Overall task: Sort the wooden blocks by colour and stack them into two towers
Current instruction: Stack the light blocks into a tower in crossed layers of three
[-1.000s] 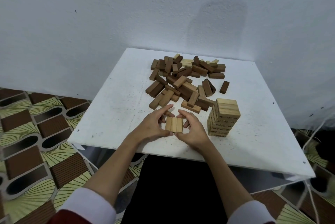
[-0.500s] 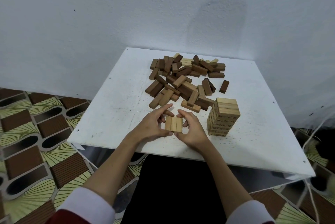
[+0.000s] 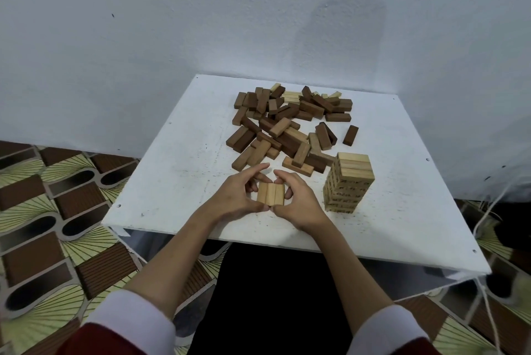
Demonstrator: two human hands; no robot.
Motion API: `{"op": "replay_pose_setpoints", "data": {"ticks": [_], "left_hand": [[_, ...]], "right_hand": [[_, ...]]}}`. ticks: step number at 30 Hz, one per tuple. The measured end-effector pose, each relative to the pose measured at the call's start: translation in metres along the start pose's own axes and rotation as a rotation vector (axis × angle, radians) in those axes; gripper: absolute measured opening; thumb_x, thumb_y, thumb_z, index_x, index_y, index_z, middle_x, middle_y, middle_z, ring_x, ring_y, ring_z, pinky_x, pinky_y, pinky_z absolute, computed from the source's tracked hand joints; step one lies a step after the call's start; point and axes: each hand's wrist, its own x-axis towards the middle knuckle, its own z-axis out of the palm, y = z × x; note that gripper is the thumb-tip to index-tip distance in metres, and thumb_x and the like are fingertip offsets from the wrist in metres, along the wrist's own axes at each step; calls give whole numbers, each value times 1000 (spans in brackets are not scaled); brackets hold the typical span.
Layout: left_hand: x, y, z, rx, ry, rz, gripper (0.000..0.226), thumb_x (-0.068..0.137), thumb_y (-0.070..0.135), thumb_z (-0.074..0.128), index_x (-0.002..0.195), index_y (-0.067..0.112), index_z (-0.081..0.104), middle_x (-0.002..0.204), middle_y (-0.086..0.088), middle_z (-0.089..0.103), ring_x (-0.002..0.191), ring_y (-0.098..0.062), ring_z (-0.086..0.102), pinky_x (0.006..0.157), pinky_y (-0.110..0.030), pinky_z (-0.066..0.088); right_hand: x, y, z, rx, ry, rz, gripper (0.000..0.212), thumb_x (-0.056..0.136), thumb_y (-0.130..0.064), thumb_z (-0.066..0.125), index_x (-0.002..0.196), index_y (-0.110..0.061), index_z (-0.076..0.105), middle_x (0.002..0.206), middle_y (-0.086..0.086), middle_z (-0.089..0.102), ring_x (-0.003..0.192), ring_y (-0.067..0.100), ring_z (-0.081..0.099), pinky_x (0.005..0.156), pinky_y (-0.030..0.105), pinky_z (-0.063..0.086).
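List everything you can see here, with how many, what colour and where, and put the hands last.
Table: one, white, against the wall.
Light tower: one, pale wood, table's right.
Three-block row: three pale blocks side by side, near edge, between the hands.
Loose pile: many blocks, mostly dark brown, some pale, table's far middle.
Floor: patterned brown and yellow-green tiles.
Left hand: grips the row's left side.
Right hand: grips its right side.

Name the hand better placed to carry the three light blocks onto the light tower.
Right. The right hand sits between the three blocks and the tower; the left hand would have to cross over.
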Motion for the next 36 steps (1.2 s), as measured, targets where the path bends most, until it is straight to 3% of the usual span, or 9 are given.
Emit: {"op": "replay_pose_setpoints", "data": {"ticks": [6,8,11,17,23,29,31,34,36], "left_hand": [[-6,23,-19,-69,38,38,89,63,-3,84,138,25,45,102,15,66,74,1,48,78,-16,44],[-8,40,-29,-88,59,85,90,62,-6,83,139,23,44,96,22,66,76,1,49,79,-17,46],[-9,66,-39,-143,79,150,90,63,-11,80,137,24,43,110,3,66,81,-3,50,79,-17,46],[2,107,-20,-123,72,227,88,63,-8,81,136,24,43,107,11,63,85,0,53,79,-14,45],[26,130,25,119,50,298,88,67,14,84,142,29,39,107,30,49,113,-7,45,94,-27,41],[43,132,55,130,1,292,86,69,13,82,143,23,38,112,11,56,117,-10,44,94,-19,37],[46,132,59,154,-3,294,86,70,15,82,143,23,37,112,11,55,117,-10,44,89,-14,35],[48,132,61,180,-7,288,86,70,19,81,143,24,37,112,12,55,117,-11,46,96,-27,39],[49,131,62,185,-8,278,86,70,21,81,143,24,37,113,12,55,118,-10,46,100,-34,40]], "right_hand": [[-1,-36,-9,-105,1,-66,78,72,-5,71,142,-17,37,118,-3,45,110,17,46,93,39,46],[-3,-55,-20,-176,19,-159,80,74,-6,71,144,-15,34,125,1,43,120,17,42,98,36,43],[-9,-79,-43,-180,56,-253,79,74,-4,72,143,-12,34,130,4,43,121,17,41,100,33,40],[-24,-86,-95,-149,103,-274,76,72,-3,75,139,-21,42,111,-9,46,83,-6,43,75,9,35],[-37,-56,-140,-201,163,-191,74,68,-12,79,131,-34,46,110,-16,53,99,10,43,80,9,33],[-37,-30,-161,-229,137,-95,75,70,-11,80,133,-34,45,113,-16,56,109,8,42,80,-4,27],[-35,-26,-165,-228,114,-81,76,72,-13,79,135,-33,44,114,-17,56,113,8,41,83,1,29],[-33,-21,-167,-229,99,-72,75,73,-14,78,137,-32,42,117,-16,55,116,10,40,87,19,31],[-32,-18,-168,-233,93,-82,75,74,-14,78,137,-30,42,116,-17,55,116,10,40,86,15,31]]}}
